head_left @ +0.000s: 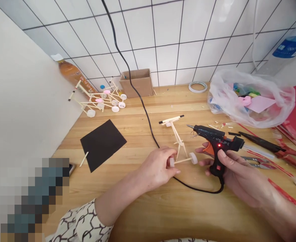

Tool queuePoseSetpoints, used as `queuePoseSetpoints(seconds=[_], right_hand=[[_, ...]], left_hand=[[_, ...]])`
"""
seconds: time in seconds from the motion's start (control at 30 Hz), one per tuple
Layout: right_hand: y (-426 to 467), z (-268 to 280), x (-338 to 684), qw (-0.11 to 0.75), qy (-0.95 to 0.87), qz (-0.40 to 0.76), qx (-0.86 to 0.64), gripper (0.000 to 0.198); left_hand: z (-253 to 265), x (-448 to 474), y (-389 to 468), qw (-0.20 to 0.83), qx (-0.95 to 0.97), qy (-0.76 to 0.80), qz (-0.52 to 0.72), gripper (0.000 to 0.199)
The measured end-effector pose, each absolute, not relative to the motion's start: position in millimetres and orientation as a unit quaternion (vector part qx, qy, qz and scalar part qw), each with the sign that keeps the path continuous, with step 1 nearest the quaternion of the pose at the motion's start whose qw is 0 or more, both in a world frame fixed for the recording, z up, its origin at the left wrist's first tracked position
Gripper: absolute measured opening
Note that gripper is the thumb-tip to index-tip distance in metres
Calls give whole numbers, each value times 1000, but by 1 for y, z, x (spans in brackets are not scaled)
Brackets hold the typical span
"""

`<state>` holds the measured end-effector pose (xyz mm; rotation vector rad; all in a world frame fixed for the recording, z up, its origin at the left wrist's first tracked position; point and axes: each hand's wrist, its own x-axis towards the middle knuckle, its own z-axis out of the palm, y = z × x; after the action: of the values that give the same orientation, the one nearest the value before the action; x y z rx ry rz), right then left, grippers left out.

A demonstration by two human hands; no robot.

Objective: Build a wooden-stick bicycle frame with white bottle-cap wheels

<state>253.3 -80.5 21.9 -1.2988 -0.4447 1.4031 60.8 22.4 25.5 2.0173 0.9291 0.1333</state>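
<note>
My right hand point(241, 173) is wrapped round the grip of a black hot glue gun point(210, 132) with an orange trigger and a lit red light. Its nozzle points left, and thin glue strands hang below it. On the table in front stands a small tricycle model point(176, 133) made of pale sticks, with a black-tipped handlebar at its far end. White round wheels point(193, 158) sit on the near axle. Closed fingers of my left hand point(154, 169) grip the model at its left rear wheel, which they partly hide.
Similar stick tricycles point(105, 97) stand by an orange drink bottle point(71, 72) and a cardboard box point(138, 84). A black card point(103, 146) lies at left. The gun's cord point(145, 109) crosses the table. Right are tape point(197, 87), a plastic bag point(281, 101), pliers point(259, 163) and scraps.
</note>
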Motion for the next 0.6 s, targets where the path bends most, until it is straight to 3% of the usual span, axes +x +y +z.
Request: queuePoseSetpoints(seconds=[0.4,0.6], right_hand=[[-83,17,252,556,-200,615,-522,22],[-84,14,254,569,-191,621,-503,17]], left_hand=[[26,61,26,443,799,398,83,37],[23,74,34,487,766,390,154,17]])
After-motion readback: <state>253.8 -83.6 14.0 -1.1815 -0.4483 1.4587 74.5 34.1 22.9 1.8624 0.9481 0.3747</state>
